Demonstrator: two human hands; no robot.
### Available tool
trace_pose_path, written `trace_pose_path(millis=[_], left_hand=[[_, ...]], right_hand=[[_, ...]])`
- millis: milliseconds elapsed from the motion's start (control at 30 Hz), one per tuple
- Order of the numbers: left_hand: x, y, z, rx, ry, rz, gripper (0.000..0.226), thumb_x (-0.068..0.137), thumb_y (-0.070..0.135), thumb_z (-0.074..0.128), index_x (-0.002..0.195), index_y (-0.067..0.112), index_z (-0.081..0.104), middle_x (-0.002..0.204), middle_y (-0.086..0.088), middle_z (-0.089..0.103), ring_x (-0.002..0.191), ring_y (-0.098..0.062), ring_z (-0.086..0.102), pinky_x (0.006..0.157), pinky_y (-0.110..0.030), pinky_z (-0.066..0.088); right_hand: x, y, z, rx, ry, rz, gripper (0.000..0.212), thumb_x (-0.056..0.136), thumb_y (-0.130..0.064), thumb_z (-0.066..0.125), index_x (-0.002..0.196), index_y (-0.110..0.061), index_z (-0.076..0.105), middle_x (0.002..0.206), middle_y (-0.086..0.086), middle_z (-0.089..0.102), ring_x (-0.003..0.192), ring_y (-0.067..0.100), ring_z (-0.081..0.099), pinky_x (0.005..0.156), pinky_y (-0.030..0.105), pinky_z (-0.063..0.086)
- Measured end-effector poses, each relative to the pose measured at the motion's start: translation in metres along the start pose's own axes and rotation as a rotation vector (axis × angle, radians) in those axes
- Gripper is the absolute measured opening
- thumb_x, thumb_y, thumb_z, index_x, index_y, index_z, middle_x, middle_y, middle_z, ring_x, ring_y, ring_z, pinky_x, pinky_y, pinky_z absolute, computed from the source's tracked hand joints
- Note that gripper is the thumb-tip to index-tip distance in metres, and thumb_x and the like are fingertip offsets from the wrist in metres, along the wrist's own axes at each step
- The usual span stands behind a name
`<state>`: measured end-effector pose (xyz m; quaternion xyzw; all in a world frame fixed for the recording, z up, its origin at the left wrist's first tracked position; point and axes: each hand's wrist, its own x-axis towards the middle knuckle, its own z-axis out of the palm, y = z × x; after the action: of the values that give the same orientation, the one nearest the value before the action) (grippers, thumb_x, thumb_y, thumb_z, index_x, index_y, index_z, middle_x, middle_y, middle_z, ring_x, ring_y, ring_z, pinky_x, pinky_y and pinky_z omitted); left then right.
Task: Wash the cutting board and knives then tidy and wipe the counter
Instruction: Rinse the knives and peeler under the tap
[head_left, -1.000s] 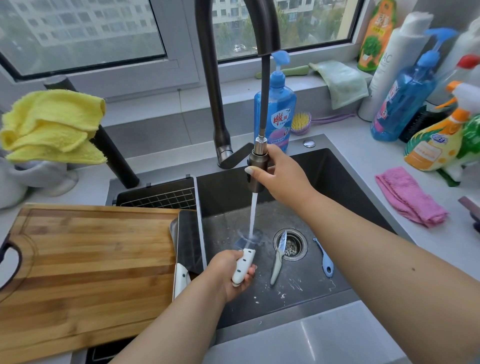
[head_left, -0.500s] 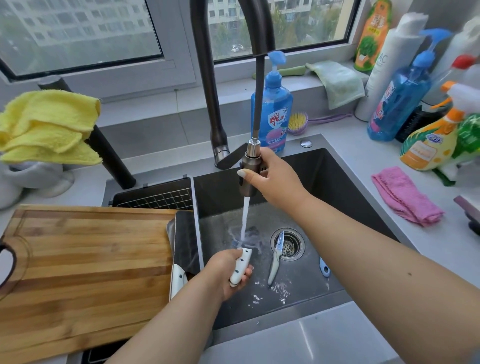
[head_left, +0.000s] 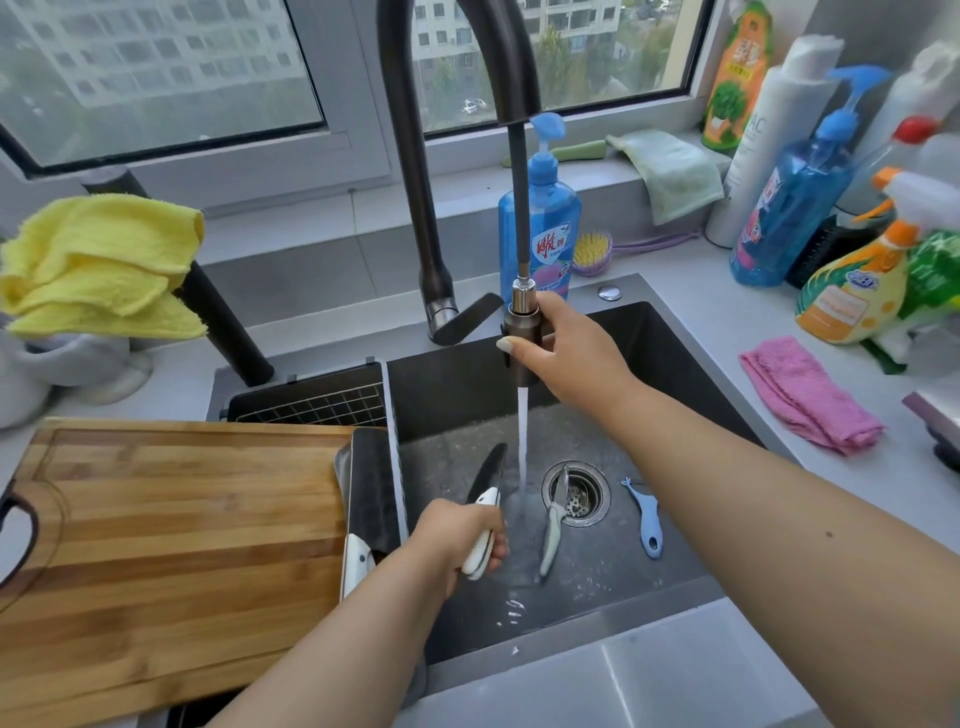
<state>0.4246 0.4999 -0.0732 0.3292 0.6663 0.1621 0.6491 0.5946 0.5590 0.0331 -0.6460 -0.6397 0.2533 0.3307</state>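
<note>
1. Left hand (head_left: 457, 535): closed round the white handle of a dark-bladed kitchen knife (head_left: 485, 499). Blade now raised and pointing away, just left of the falling water stream (head_left: 522, 441); one second ago hidden, only the handle visible under the stream. Judgement: rinsing has passed from handle to blade.
2. Beside the left hand, to its right: small grey-handled paring knife (head_left: 551, 530) lying on the floor of the dark sink basin (head_left: 675, 561), tip over the round steel drain (head_left: 576, 493); unmoved. Further right: light-blue plastic peeler (head_left: 644, 519), also unmoved.
3. To the left of the left hand: second white-handled knife (head_left: 363, 519) resting against the basin divider, at the edge of the rectangular bamboo cutting board (head_left: 171, 535), which lies across the left side. Both apparently still awaiting washing.
4. Beyond the left hand: right hand (head_left: 561, 353) gripping the bronze pull-out spray head (head_left: 522, 332), thumb across its front. Head shifted slightly rightward against the earlier frames, stream now beside the blade.
5. Farthest: blue pump bottle of dish soap (head_left: 540, 228) behind the right hand; folded pink cloth (head_left: 810, 395) on the grey counter (head_left: 727, 312) to its right, unused. Wiping not yet begun.
</note>
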Motion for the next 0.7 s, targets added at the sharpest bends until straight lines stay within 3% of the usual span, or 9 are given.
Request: trace_pose_path(millis=[200, 500, 700], left_hand=[[-0.006, 0.001, -0.004, -0.165, -0.005, -0.052, 0.033, 0.08, 0.014, 0.063, 0.109, 0.0, 0.059, 0.085, -0.019, 0.061, 0.062, -0.022, 0.061, 0.049, -0.026, 0.049], [-0.023, 0.008, -0.019, -0.403, -0.187, -0.176, 0.033, 0.087, 0.019, 0.046, 0.113, -0.001, 0.055, 0.069, -0.01, 0.061, 0.051, -0.016, 0.057, 0.042, -0.02, 0.047], [-0.037, 0.01, -0.034, -0.334, -0.129, -0.101, 0.04, 0.086, 0.022, 0.051, 0.119, -0.001, 0.054, 0.077, -0.014, 0.064, 0.052, -0.016, 0.061, 0.042, -0.023, 0.048]], right_hand=[[-0.004, -0.005, 0.008, 0.077, -0.018, 0.011, 0.042, 0.09, -0.038, 0.062, 0.126, -0.026, 0.046, 0.115, -0.007, 0.058, 0.1, 0.013, 0.059, 0.089, 0.031, 0.053], [0.0, -0.004, 0.012, 0.049, 0.036, 0.015, 0.04, 0.091, -0.039, 0.062, 0.125, -0.026, 0.046, 0.115, -0.006, 0.06, 0.097, 0.011, 0.058, 0.088, 0.029, 0.05], [0.002, -0.003, 0.015, 0.007, 0.075, 0.027, 0.037, 0.092, -0.038, 0.061, 0.124, -0.026, 0.047, 0.116, -0.004, 0.061, 0.101, 0.015, 0.06, 0.085, 0.028, 0.05]])
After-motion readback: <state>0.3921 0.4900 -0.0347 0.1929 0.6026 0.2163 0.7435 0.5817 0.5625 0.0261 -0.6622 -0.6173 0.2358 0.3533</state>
